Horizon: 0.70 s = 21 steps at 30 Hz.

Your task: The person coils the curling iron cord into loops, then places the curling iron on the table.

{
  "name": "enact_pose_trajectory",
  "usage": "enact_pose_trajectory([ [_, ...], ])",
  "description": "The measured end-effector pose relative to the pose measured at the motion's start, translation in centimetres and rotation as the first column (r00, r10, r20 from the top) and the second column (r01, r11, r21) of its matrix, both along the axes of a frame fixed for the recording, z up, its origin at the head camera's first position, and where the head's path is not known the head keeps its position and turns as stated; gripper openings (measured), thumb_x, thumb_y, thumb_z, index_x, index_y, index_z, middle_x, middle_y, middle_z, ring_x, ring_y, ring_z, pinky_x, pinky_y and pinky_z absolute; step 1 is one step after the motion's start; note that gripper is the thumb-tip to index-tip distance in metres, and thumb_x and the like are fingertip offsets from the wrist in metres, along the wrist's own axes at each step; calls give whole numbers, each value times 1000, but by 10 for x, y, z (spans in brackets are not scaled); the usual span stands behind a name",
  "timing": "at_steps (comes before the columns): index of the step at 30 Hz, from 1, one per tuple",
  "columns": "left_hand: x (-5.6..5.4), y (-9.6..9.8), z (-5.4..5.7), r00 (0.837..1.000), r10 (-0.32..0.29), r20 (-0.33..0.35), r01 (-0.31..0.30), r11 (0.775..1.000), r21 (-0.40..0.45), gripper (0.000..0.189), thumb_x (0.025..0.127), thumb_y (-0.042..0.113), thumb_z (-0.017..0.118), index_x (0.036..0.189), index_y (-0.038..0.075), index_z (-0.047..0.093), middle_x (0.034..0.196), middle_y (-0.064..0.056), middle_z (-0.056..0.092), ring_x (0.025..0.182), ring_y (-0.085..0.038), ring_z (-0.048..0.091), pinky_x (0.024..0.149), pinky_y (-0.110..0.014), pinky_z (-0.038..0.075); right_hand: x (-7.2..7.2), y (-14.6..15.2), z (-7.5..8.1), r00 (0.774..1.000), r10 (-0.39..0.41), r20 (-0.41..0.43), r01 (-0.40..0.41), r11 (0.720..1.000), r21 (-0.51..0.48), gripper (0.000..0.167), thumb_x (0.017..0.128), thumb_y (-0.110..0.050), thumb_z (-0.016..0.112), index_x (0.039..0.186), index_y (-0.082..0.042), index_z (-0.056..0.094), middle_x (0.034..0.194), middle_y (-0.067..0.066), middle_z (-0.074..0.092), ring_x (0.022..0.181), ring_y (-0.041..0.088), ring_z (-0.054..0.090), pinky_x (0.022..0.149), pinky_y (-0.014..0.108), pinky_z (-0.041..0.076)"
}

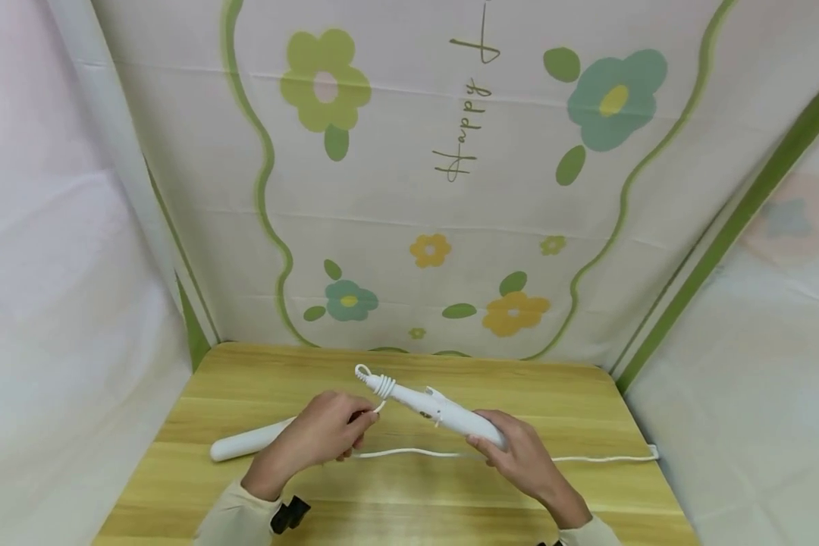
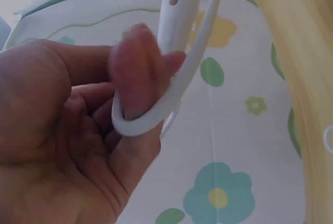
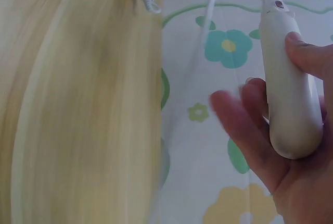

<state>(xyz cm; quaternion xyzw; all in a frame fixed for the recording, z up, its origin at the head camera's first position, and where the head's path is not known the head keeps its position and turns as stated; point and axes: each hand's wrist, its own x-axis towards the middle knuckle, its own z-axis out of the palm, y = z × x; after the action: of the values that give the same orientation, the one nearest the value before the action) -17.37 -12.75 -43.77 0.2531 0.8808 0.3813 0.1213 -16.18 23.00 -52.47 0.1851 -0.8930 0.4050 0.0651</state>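
Note:
My right hand (image 1: 522,455) grips the thick, rounded end of a white wand-shaped corded appliance (image 1: 460,419). It is raised above the table and tilted, its narrow end toward the upper left. A white cord (image 1: 385,387) is wound in several turns round that narrow end. Between thumb and fingers, my left hand (image 1: 327,428) pinches the cord, which loops across a fingertip in the left wrist view. The right wrist view shows my thumb on the appliance body (image 3: 289,83). Behind my left hand, a second white rod (image 1: 249,442) lies on the table, partly hidden.
On the wood-grain table (image 1: 416,500) a thin white cable (image 1: 416,452) runs rightward, passing behind my right hand. It reaches a small white end piece (image 1: 653,453) at the right edge. A flower-printed fabric wall (image 1: 382,197) rises behind, with fabric sides left and right.

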Motion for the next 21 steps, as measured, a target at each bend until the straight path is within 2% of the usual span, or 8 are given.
enact_pose_trajectory([
  [2, 1, -2, -5, 1000, -1, 15, 0, 999, 49, 37, 115, 28, 58, 81, 18, 65, 64, 5, 62, 52, -10, 60, 53, -27, 51, -1, -1, 5, 997, -28, -72, 32, 998, 51, 36, 100, -28, 82, 129, -9, 75, 111, 9, 78, 77, 6, 70, 59, 26, 59],
  [4, 1, -2, -13, 997, -3, 76, -9, 988, 153, 32, 116, 27, 57, 88, 15, 67, 68, 3, 63, 61, -11, 66, 60, -26, 57, -2, -2, 12, 985, -68, -161, 85, 991, 102, 35, 97, -28, 85, 126, -11, 78, 112, 5, 80, 83, 7, 70, 65, 29, 58],
  [6, 1, -2, -22, 986, -32, 166, -20, 952, 304, 28, 117, 25, 54, 101, 8, 70, 76, 0, 64, 75, -13, 72, 72, -27, 62, -5, -2, 19, 963, -101, -251, 140, 980, 142, 35, 94, -27, 87, 124, -11, 79, 112, 4, 81, 89, 10, 70, 72, 33, 57],
  [10, 3, 5, -42, 944, -169, 283, -13, 839, 544, 35, 120, 21, 45, 132, -7, 63, 87, -2, 59, 98, -16, 76, 95, -31, 62, -11, -2, 32, 936, -150, -318, 210, 964, 163, 38, 92, -25, 89, 124, -7, 79, 112, 9, 81, 87, 16, 72, 70, 38, 56],
  [13, 4, 11, -48, 927, -226, 301, 7, 808, 589, 42, 121, 23, 42, 146, -8, 56, 87, -2, 56, 93, -15, 76, 95, -35, 63, -14, -1, 36, 936, -154, -316, 220, 958, 184, 39, 93, -26, 89, 125, -6, 79, 112, 11, 81, 87, 19, 73, 70, 40, 57],
  [16, 5, 12, -42, 956, -146, 254, -9, 850, 526, 40, 119, 26, 46, 143, -2, 64, 85, -4, 61, 78, -14, 72, 81, -35, 65, -13, 2, 37, 947, -132, -293, 202, 954, 223, 39, 94, -30, 88, 125, -9, 79, 113, 9, 81, 89, 20, 75, 72, 42, 58],
  [19, 5, 14, -31, 993, -21, 115, -24, 928, 373, 33, 118, 30, 52, 122, 9, 77, 77, -2, 65, 67, -16, 69, 67, -32, 62, -10, 7, 37, 962, -85, -261, 162, 943, 290, 36, 94, -35, 87, 123, -14, 81, 112, 3, 81, 89, 15, 74, 70, 39, 58],
  [21, 4, 15, -24, 999, 33, 22, -37, 959, 279, 31, 117, 31, 53, 110, 16, 78, 71, 2, 63, 62, -16, 66, 63, -28, 58, -8, 10, 36, 973, -35, -229, 113, 935, 336, 35, 95, -38, 86, 122, -18, 81, 110, -2, 81, 86, 9, 71, 69, 34, 57],
])
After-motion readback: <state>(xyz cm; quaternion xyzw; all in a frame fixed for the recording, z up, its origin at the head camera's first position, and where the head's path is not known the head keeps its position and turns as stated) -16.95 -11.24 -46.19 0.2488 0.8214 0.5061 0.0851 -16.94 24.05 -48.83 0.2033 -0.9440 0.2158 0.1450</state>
